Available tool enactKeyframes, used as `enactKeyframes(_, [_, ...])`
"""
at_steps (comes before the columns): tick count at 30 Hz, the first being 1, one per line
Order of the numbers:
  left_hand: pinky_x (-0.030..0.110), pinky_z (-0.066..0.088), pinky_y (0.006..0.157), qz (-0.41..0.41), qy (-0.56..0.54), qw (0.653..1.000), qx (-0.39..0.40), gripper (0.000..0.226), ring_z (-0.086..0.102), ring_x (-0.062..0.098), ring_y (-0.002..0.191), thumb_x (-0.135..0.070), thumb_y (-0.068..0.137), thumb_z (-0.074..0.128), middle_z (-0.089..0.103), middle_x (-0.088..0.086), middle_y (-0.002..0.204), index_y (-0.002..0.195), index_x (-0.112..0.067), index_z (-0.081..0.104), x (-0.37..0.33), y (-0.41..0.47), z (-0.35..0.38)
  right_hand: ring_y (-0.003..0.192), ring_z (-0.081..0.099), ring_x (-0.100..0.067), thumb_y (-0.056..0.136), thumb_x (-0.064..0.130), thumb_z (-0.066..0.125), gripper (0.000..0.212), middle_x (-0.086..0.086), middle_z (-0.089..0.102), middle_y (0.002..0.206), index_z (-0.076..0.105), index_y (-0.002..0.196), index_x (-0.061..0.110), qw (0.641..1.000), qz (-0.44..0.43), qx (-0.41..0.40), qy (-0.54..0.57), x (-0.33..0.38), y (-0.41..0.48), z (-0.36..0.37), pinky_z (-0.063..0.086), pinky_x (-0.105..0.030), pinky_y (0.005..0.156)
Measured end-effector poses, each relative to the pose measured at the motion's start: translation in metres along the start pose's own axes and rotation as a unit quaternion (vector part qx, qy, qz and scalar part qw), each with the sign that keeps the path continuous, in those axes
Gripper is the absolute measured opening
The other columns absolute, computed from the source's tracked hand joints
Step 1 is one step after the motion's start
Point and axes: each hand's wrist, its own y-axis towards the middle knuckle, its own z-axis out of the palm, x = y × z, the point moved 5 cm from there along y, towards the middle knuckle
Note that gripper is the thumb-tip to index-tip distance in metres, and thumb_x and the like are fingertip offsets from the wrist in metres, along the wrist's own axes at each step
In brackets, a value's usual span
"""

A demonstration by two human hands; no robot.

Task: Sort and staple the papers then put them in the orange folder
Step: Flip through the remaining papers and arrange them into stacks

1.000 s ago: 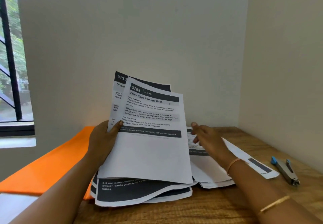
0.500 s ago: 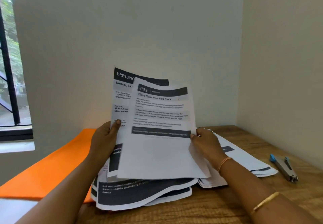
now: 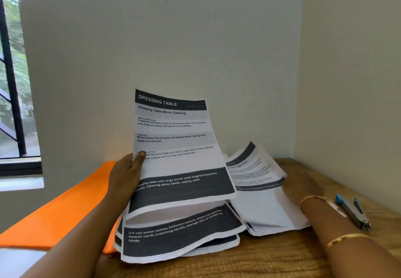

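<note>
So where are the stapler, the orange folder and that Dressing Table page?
stapler (image 3: 353, 213): head view, on its grey metal body.
orange folder (image 3: 65, 208): head view, on its bare flat cover.
Dressing Table page (image 3: 173, 130): head view, on the middle block of text.

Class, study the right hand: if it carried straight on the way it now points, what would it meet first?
Most likely the top sheet of the paper pile on the right, whose edge lies just ahead of the right hand. Blur hides whether they already touch.
</note>
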Motion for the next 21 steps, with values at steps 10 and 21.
enactKeyframes(10, [0.023, 0.037, 0.056, -0.004, 0.002, 1.000, -0.001, 0.027, 0.054, 0.008, 0.068, -0.032, 0.098, 0.045, 0.063, 0.002, 0.082, 0.090, -0.014, 0.064, 0.002, 0.001, 0.000, 0.112, 0.056, -0.021, 0.096, 0.023, 0.043, 0.036, -0.003, 0.056, 0.127, 0.046, 0.132, 0.021, 0.968, -0.064, -0.050, -0.237, 0.011, -0.001, 0.011, 0.048, -0.032, 0.093])
enactKeyframes(21, [0.026, 0.046, 0.063, 0.000, -0.001, 0.997, 0.077, 0.027, 0.064, 0.018, 0.079, -0.036, 0.097, 0.046, 0.069, -0.001, 0.086, 0.098, -0.016, 0.064, -0.004, -0.005, 0.014, 0.088, 0.061, -0.020, 0.097, 0.043, 0.045, 0.028, -0.006, 0.064, 0.101, 0.055, 0.107, 0.020, 0.909, -0.074, 0.160, 0.377, 0.100, -0.063, 0.024, 0.051, -0.034, 0.079])
